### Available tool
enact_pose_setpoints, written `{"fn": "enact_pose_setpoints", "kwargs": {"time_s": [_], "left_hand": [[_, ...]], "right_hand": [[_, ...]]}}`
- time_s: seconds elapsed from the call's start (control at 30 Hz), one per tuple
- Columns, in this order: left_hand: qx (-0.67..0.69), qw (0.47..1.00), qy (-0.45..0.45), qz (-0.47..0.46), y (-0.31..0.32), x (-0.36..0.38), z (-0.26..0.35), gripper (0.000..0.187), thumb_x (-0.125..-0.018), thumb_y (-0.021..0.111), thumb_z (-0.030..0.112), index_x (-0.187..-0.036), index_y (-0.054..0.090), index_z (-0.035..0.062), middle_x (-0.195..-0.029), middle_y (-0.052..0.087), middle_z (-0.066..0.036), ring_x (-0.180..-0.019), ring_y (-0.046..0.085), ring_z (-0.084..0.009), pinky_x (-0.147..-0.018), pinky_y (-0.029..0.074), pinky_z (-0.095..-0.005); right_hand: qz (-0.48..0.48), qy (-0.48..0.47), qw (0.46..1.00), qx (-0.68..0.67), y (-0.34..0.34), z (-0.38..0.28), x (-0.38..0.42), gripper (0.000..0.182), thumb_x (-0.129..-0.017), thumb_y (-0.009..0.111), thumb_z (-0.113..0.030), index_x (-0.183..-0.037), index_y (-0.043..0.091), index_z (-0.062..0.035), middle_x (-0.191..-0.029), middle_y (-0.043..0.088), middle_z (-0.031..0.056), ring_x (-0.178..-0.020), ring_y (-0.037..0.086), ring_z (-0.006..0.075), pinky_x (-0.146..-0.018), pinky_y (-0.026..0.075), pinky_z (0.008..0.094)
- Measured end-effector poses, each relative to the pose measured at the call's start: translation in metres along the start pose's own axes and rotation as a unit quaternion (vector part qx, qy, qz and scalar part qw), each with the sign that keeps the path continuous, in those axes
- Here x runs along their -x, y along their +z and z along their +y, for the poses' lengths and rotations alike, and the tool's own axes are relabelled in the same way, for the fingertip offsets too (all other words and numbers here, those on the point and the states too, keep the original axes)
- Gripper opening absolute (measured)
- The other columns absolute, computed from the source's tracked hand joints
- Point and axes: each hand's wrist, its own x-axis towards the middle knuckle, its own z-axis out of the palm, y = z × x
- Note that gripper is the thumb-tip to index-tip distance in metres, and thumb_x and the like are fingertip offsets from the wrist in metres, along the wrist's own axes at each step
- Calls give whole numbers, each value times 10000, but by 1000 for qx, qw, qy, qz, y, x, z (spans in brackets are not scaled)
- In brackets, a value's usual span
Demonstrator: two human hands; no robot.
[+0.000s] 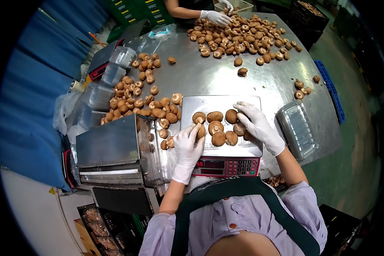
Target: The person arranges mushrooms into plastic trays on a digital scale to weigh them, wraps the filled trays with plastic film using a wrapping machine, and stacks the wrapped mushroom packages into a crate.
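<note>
Several brown shiitake mushrooms (216,127) lie on the steel pan of a digital scale (247,149), with a red-framed keypad and lit red digits facing me. My left hand (187,149), in a white glove, has its fingertips closed around a mushroom (201,130) at the pan's left side. Over the right side of the pan is my right hand (260,126), gloved too. Its fingers are stretched out beside a mushroom (231,116), and its palm partly covers others. Whether it presses on any of them is hard to see.
Loose mushrooms (128,96) lie left of the scale beside clear plastic trays (99,96) and a metal machine (109,143). A stack of clear trays (298,130) stands right. Across the steel table (175,81), another person's gloved hand (217,18) touches a large mushroom heap (247,36).
</note>
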Motion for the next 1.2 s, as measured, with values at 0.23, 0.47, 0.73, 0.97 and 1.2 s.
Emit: {"fn": "enact_pose_setpoints", "kwargs": {"time_s": [0.23,0.47,0.73,0.97,1.2], "left_hand": [[83,995,-51,-22,-12,12,2,507,-724,738,289,-1141,581,46,-1177,529,-183,-1054,512,-335,-908,394,-407],[132,989,-70,-23,-7,-23,4,590,-786,692,276,-1281,481,35,-1347,405,-231,-1212,438,-358,-996,381,-407],[9,984,115,-138,17,-34,14,614,-704,669,471,-1246,564,203,-1402,358,-160,-1305,276,-366,-1071,162,-538],[28,984,112,-135,14,-35,19,597,-705,672,408,-1247,560,182,-1400,367,-153,-1298,287,-370,-1078,162,-520],[26,983,120,-139,15,-33,15,590,-708,674,393,-1243,559,172,-1405,364,-149,-1313,271,-367,-1084,149,-522]], "right_hand": [[101,61,993,-27,-6,-4,31,327,-900,547,-174,-1199,561,-42,-1219,541,212,-1156,510,329,-992,392,368],[205,89,971,-84,-8,3,52,316,-896,558,-134,-1194,561,-30,-1196,556,194,-1135,532,291,-943,437,329],[109,52,987,104,1,-11,66,572,-656,773,-250,-1164,585,-67,-1099,593,167,-1053,547,311,-920,421,389],[88,116,974,172,-15,-30,67,519,-730,655,-231,-1205,547,-51,-1102,598,146,-1075,524,346,-934,411,413],[63,76,978,185,9,-2,58,591,-816,553,-255,-1351,393,-64,-1322,420,259,-1231,383,430,-1028,321,457]]}}
